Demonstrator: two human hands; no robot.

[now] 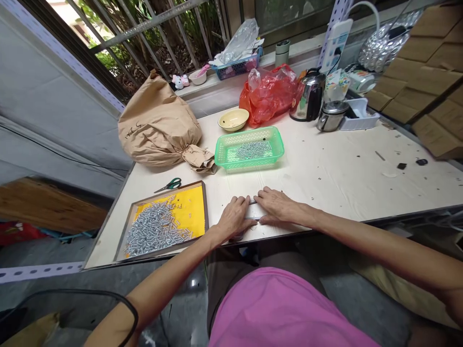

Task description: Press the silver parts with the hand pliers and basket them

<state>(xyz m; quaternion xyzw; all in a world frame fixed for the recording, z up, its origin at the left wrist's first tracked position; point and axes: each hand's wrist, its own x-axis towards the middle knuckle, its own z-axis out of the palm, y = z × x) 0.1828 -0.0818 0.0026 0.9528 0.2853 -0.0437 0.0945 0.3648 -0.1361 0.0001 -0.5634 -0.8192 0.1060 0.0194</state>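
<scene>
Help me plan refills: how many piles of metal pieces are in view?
2: a large pile in the shallow tray, a smaller pile in the green basket. Others may be hidden.

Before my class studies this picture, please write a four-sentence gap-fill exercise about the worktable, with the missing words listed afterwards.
1. The larger heap of metal pieces lies in a tray with a ____ lining.
2. The plastic basket beyond the hands is ____.
3. The tool just beyond the tray is a pair of ____.
4. Of the left hand and right hand, the one nearer the tray is the ____.

Missing words: yellow; green; scissors; left.
</scene>
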